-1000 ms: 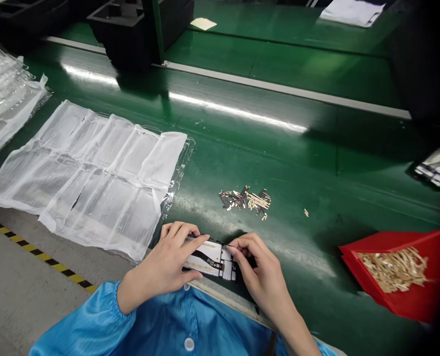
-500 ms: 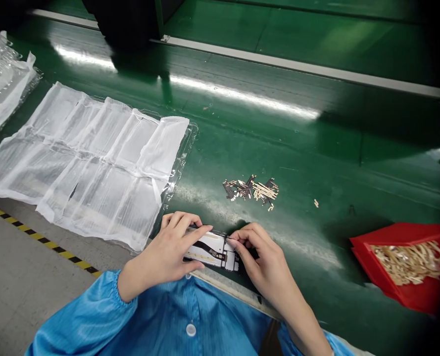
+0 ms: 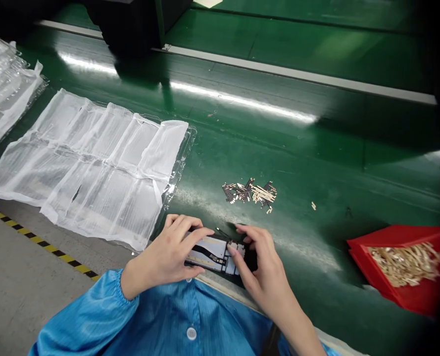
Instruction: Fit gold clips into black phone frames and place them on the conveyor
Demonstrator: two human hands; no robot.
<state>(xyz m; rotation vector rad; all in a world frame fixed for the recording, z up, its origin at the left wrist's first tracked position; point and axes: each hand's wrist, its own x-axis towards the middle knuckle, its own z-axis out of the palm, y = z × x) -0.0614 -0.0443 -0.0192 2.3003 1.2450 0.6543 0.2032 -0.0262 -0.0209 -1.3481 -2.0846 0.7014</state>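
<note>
My left hand (image 3: pixel 173 247) grips a flat, phone-sized electronic panel (image 3: pixel 205 245) near the front edge of the table, thumb on the near side and fingers over the far side. The panel has a silvery face, a black curved flex strip and a dark segmented right end. My right hand (image 3: pixel 262 262) is at that end, its thumb touching the panel and its fingers spread apart from the thumb. A thin dark strip (image 3: pixel 223 232) sticks out past the panel's far edge. Beyond it lies a pile of small dark and gold strips (image 3: pixel 262 193).
White sheeting on a clear plastic tray (image 3: pixel 93 163) lies at left, with more stacked plastic trays (image 3: pixel 0 84) behind. A red container (image 3: pixel 394 235) of pale gold strips stands at right. Two loose bits (image 3: pixel 314 205) lie on the green tabletop (image 3: pixel 309 163).
My right fingers have parted from their pinch at the panel's far right corner. The thin dark strip now shows past the far edge. My left hand keeps its hold.
</note>
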